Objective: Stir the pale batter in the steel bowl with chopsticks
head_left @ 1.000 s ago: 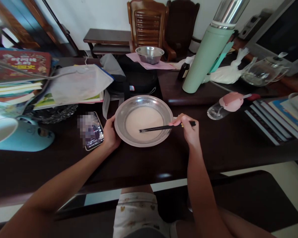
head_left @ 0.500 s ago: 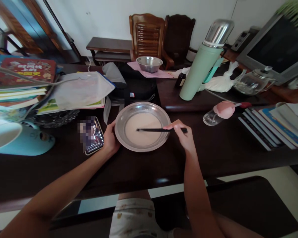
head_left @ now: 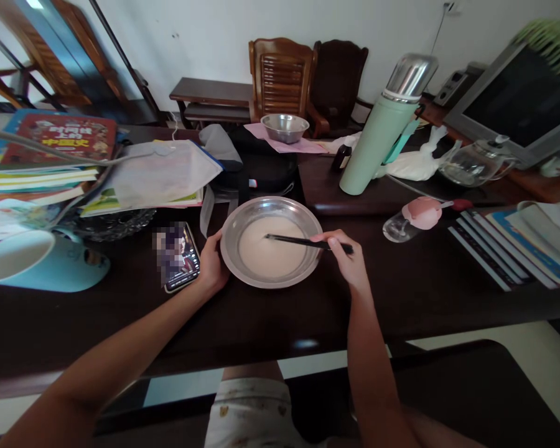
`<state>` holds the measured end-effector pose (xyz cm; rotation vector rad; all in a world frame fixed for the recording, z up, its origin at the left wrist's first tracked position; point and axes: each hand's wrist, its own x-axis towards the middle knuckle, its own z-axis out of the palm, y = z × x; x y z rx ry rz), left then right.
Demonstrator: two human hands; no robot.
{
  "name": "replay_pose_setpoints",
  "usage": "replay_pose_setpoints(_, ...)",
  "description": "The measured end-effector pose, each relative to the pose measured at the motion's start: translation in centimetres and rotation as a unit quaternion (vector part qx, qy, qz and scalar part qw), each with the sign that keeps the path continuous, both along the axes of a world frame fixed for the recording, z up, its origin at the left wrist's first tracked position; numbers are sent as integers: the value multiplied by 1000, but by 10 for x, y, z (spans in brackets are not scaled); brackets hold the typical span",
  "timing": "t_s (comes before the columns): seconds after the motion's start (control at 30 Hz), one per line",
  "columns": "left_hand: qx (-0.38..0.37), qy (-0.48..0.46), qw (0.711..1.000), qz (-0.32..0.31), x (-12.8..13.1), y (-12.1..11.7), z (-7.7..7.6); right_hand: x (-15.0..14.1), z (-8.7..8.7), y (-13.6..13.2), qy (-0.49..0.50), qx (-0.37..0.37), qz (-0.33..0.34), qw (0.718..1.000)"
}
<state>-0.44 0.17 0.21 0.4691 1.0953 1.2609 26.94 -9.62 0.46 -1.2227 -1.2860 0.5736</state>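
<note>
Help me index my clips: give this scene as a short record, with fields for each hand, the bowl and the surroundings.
Left hand: at the bowl's left edge, fingers partly hidden
Right hand: holds black chopsticks, tips within the rim
Bowl: metal, pale liquid inside
Left side: phone, screen lit; blue mug
Right side: books
Beyond: green flask; small bowl on pink paper

Metal bowls, two: wide bowl (head_left: 232, 246) between left fingers (head_left: 213, 242) and right fingers (head_left: 335, 238), small bowl (head_left: 284, 132) beyond both. Phone (head_left: 189, 262), one: just left of left fingers. Mug (head_left: 70, 267), one: farther left. Flask (head_left: 376, 143), one: beyond right fingers. Pink-topped bottle (head_left: 420, 214), one: right of right fingers.
</note>
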Motion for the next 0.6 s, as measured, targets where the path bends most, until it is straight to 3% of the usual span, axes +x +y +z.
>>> replay_pose_setpoints(0.17,-21,-11,1000,5,1,-1,4,3,-2,-2,86,46,-86,992)
replay_pose_setpoints(0.37,-2,4,1000,6,0,1,1,0,2,-1,16,-2,19,1000)
replay_pose_setpoints(0.53,6,-5,1000,-9,-2,2,-5,3,-1,-1,44,39,-87,994)
replay_pose_setpoints(0.6,19,-19,1000,-13,-3,2,-5,2,0,-2,72,48,-99,991)
